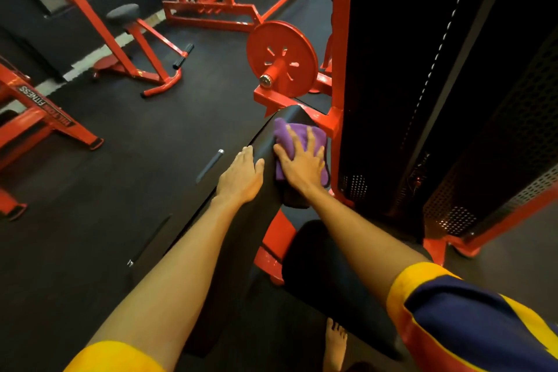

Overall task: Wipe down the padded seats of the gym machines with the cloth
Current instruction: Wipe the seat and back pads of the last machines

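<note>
— Where is the soft purple cloth (299,142)?
— It lies on the long black padded seat (250,235), at the far end, under the right hand (305,164).
— What does that hand do?
— It lies flat with its fingers spread wide and presses the cloth down.
— And the left hand (241,178)?
— It rests on the seat's edge, just left of the cloth. Its fingers are loose and hold nothing.
— What is past the hands?
— A round red metal plate (282,59).

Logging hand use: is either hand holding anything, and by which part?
Nothing gripped. The right hand presses flat on the purple cloth, fingers spread; the left hand rests on the left edge of the black pad.
</note>
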Demonstrator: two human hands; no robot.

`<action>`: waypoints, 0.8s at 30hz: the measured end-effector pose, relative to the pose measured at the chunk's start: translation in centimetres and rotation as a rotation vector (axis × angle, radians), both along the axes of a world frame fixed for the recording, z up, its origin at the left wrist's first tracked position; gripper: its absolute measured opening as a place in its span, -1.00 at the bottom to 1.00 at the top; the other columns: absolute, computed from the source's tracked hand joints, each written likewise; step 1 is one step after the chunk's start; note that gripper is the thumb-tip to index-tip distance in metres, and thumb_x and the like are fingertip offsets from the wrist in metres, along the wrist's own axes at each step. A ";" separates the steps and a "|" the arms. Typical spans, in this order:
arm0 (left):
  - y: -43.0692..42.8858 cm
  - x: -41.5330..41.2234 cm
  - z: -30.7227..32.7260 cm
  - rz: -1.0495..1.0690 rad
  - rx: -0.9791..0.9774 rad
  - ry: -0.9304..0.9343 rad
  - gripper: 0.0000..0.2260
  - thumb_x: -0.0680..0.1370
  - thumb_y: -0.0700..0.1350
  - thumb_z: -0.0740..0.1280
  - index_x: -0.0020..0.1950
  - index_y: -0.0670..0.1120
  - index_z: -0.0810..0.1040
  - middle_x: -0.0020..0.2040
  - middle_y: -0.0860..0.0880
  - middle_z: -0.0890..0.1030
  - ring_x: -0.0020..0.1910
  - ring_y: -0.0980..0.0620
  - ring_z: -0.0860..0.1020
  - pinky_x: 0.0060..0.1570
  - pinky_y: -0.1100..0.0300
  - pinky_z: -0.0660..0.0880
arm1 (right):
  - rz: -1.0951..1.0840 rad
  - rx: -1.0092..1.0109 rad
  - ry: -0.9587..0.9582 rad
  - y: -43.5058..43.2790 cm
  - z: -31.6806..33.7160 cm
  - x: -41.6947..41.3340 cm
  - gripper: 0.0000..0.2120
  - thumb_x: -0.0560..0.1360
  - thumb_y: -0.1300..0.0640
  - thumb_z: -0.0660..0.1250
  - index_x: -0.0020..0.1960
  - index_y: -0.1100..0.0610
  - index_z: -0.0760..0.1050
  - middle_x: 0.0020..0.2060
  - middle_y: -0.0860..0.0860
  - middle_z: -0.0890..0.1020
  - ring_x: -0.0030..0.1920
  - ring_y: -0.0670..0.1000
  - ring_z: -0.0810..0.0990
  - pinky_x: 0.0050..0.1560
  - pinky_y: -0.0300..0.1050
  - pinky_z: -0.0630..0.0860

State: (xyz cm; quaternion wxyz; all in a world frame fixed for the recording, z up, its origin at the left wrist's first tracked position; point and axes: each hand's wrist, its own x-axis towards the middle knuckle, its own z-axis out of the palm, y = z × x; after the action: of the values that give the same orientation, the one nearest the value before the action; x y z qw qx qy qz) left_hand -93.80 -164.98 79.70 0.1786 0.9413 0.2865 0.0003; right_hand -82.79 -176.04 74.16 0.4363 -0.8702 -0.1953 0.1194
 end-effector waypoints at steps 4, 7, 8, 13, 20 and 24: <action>-1.6 -4.3 -0.3 0.008 0.106 -0.048 -0.47 0.72 0.04 0.06 0.64 -0.14 0.09 0.64 -0.10 0.16 0.61 -0.03 0.15 0.52 -0.03 0.19 | -0.066 0.107 0.153 -1.3 -0.8 -3.2 -0.38 0.63 -0.19 0.24 0.62 -0.29 0.07 0.65 0.01 -0.05 0.53 0.39 0.20 0.52 0.25 0.16; -3.0 -7.3 -1.3 -0.014 0.208 -0.122 -0.45 0.70 -0.01 0.11 0.64 -0.19 0.09 0.64 -0.15 0.13 0.62 -0.05 0.10 0.60 0.04 0.01 | 0.023 0.100 0.123 -4.0 -1.6 -6.7 -0.44 0.63 -0.07 0.27 0.59 -0.24 0.18 0.58 0.02 0.10 0.36 0.34 0.45 0.39 0.17 0.36; -3.7 -8.4 -1.7 -0.020 0.230 -0.163 -0.45 0.69 -0.04 0.14 0.63 -0.20 0.11 0.64 -0.17 0.13 0.63 -0.07 0.08 0.60 0.04 -0.03 | 0.042 0.074 0.121 -5.1 -1.7 -7.6 -0.45 0.63 -0.05 0.27 0.58 -0.24 0.19 0.55 0.04 0.15 0.34 0.32 0.47 0.37 0.15 0.39; -8.9 -13.7 -4.9 -0.051 0.125 -0.350 -0.48 0.62 -0.18 0.20 0.58 -0.23 0.25 0.61 -0.19 0.20 0.62 -0.11 0.10 0.61 0.01 -0.08 | 0.153 -0.194 0.059 -10.4 -1.6 -11.4 -0.50 0.62 -0.13 0.25 0.54 -0.25 0.24 0.43 0.05 0.38 0.33 0.25 0.51 0.28 0.11 0.43; -14.6 -17.1 -9.7 -0.009 -0.041 -0.318 -0.51 0.63 -0.23 0.21 0.57 -0.22 0.28 0.58 -0.19 0.28 0.61 -0.10 0.16 0.60 0.06 -0.06 | 0.332 -0.570 -0.069 -15.2 -1.1 -13.6 -0.54 0.56 -0.18 0.29 0.42 -0.14 0.34 0.31 0.08 0.55 0.28 0.22 0.56 0.18 0.11 0.47; -16.6 -17.4 -11.8 0.062 -0.154 -0.294 -0.53 0.65 -0.24 0.19 0.58 -0.20 0.28 0.58 -0.18 0.28 0.60 -0.10 0.17 0.58 0.07 0.03 | 0.423 -0.704 -0.147 -16.6 -1.6 -13.3 -0.50 0.56 -0.18 0.32 0.46 -0.13 0.33 0.32 0.09 0.52 0.28 0.22 0.56 0.19 0.10 0.47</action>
State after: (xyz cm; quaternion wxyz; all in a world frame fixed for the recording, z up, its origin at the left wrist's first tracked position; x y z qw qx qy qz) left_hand -111.18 -181.62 67.86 0.2902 0.9054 0.2852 0.1216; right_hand -96.11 -192.65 72.59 0.0628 -0.9131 -0.3477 0.2036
